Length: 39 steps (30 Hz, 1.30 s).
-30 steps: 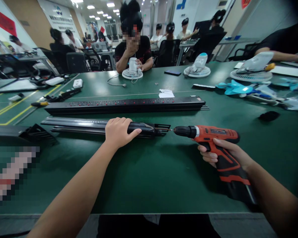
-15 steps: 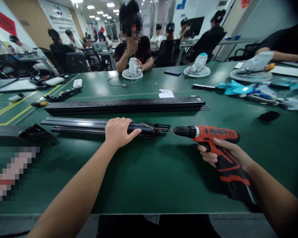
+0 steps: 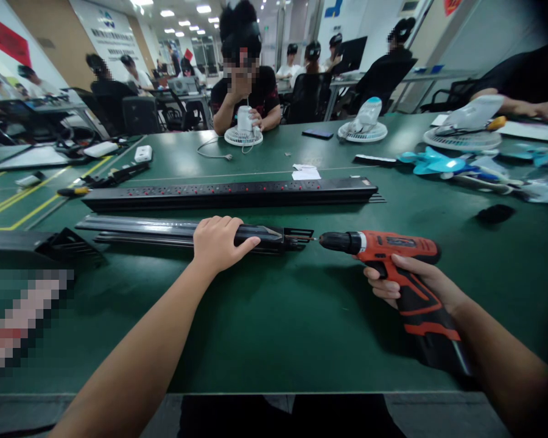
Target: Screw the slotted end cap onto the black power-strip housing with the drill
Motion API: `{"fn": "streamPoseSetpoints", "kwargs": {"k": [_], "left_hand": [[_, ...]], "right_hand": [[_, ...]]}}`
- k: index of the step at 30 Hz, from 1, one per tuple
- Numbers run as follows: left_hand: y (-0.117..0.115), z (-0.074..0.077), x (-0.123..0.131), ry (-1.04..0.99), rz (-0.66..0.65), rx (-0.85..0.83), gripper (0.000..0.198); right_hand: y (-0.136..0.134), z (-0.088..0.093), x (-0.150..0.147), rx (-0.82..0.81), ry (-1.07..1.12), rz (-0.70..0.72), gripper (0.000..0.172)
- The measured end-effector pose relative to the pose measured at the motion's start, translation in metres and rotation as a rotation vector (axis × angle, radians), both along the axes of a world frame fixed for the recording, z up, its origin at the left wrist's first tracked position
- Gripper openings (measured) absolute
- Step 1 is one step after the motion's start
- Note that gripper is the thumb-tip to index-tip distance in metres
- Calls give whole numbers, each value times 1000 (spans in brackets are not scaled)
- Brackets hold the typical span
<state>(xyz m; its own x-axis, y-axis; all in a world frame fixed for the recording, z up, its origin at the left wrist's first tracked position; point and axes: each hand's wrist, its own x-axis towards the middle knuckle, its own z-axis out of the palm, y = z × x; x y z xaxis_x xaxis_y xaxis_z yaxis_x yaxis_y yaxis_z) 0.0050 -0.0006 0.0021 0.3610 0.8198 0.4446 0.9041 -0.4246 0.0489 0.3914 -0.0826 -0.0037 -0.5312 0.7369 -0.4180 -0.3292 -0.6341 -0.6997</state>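
My left hand (image 3: pixel 217 243) is wrapped over a long black bar-shaped housing (image 3: pixel 141 225), pressing it against the green table (image 3: pixel 274 340). My right hand (image 3: pixel 411 280) grips an orange and black cordless drill (image 3: pixel 399 245) by its handle, a finger near the trigger. The drill points left, and its thin bit (image 3: pixel 316 239) reaches the slotted end piece (image 3: pixel 296 238) of the housing. Whether the bit sits in a screw is too small to tell. Just behind lies a long black power strip (image 3: pixel 228 191) with red dots along its top.
Across the table a person (image 3: pixel 246 91) handles a white fan part (image 3: pixel 243 128). More fan parts (image 3: pixel 363 128) and blue fan blades (image 3: pixel 433 163) lie at the right. Another black housing (image 3: pixel 18 246) is at the left, near a yellow-handled tool (image 3: pixel 73 191). A phone (image 3: pixel 317 134) lies farther back.
My hands, the drill and the black housing stay in place. At the far right, another person's hand has shifted slightly over the papers.
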Motion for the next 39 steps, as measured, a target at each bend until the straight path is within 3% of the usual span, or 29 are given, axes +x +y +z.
{"fn": "streamPoseSetpoints", "kwargs": {"k": [39], "left_hand": [[0, -1, -1, 20, 11, 14, 62]], "right_hand": [[1, -2, 3, 2, 7, 28, 37]]}}
